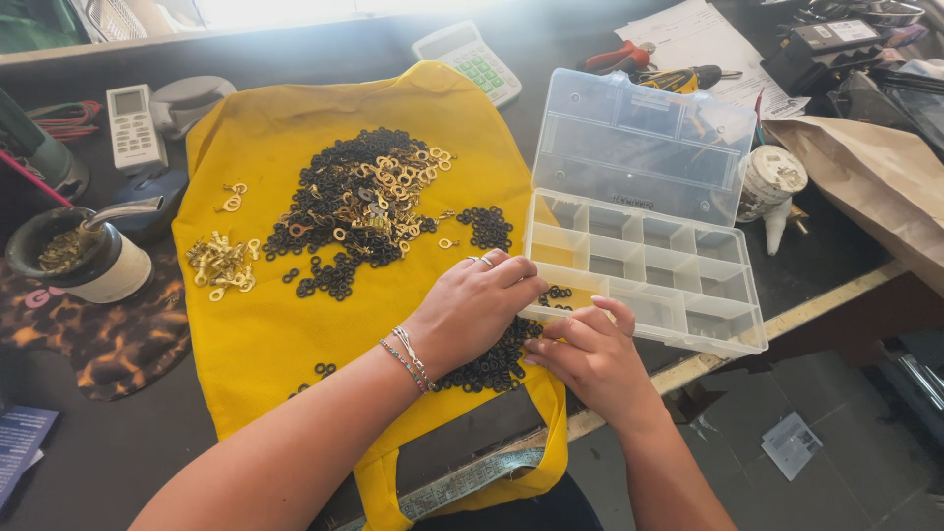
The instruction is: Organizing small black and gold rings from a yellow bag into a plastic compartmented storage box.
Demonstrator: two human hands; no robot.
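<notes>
on the yellow bag [265,334], brass terminals [221,264] lie left of mixed black rings [354,202]. left hand [472,307] rests flat, holding nothing; right hand [590,359] pinches rings [489,366] beside the clear organiser box [644,265]. sorting seems underway; dropping them needs a steady aim at one compartment.

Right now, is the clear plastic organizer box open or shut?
Open. The clear organizer box has its lid swung back and standing up behind the tray, so the divided compartments are uncovered.
</notes>
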